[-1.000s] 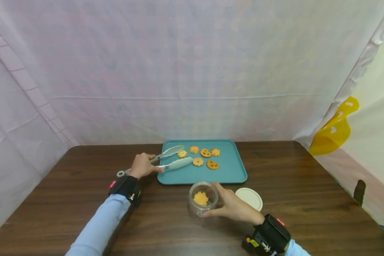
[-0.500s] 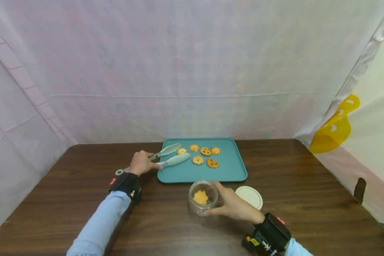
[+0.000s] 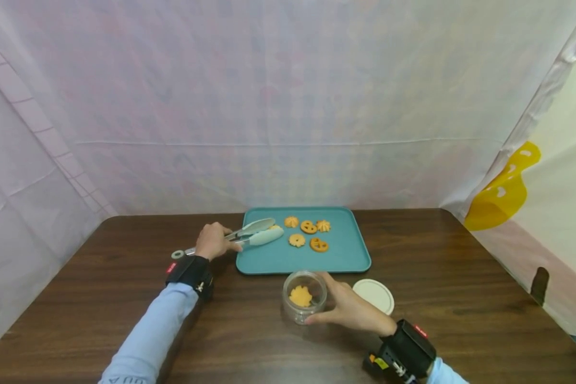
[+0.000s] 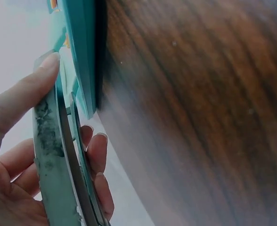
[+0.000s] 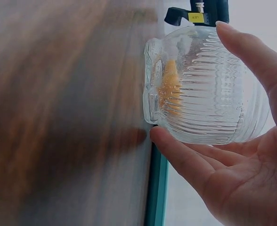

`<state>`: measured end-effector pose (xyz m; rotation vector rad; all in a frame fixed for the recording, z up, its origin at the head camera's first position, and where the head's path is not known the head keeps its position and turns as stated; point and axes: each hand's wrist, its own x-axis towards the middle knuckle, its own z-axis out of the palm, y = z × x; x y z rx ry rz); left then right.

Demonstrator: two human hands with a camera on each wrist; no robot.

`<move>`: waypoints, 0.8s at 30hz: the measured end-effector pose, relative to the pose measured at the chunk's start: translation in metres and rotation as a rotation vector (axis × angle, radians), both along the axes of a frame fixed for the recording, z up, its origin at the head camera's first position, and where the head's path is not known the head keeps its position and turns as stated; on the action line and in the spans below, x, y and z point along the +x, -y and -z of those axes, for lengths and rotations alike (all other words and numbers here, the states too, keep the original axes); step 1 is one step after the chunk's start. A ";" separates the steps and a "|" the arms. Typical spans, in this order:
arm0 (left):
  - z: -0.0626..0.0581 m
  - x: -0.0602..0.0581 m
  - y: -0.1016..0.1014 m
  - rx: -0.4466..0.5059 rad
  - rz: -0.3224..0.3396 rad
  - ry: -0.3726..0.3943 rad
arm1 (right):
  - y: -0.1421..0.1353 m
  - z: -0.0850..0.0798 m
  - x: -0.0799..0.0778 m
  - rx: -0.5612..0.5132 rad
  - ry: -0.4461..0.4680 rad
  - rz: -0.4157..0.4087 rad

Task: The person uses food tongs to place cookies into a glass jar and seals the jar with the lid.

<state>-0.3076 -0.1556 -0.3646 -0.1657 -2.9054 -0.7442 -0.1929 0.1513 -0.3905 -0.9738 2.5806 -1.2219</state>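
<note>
My left hand [image 3: 212, 242] grips metal tongs [image 3: 265, 237] with pale blue-green tips, thumb on one arm and fingers round the other. The tips reach over the left part of a teal tray [image 3: 342, 262], one on each side of a yellow ring-shaped cookie [image 3: 275, 228] that they partly hide. On the table in front of the tray, my right hand [image 3: 349, 308] holds a clear ribbed glass jar [image 5: 214, 89] round its side. Inside the uncovered jar lies a golden flower-shaped cookie [image 3: 301, 296], also visible through the glass in the right wrist view.
Several other cookies, including a pretzel-shaped one [image 3: 319, 245] and a round scalloped one [image 3: 296, 240], lie on the tray. A white round lid [image 3: 373, 296] lies on the wooden table [image 3: 249, 341] beside my right hand. A pale cloth [image 3: 269, 106] hangs behind the table.
The tongs' tips have drawn back slightly to the left, then come closer together around the yellow cookie. My right hand and the jar have stayed in place.
</note>
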 end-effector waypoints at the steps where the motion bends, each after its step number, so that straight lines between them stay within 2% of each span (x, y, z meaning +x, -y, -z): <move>1: 0.000 0.000 0.000 -0.001 -0.002 -0.003 | 0.000 0.000 0.000 -0.001 0.000 0.000; 13: 0.001 0.002 0.000 -0.018 -0.008 -0.043 | 0.000 0.001 0.000 -0.017 0.031 -0.006; 24: 0.000 0.011 0.006 0.003 0.017 -0.087 | 0.000 0.001 0.000 0.003 0.010 0.005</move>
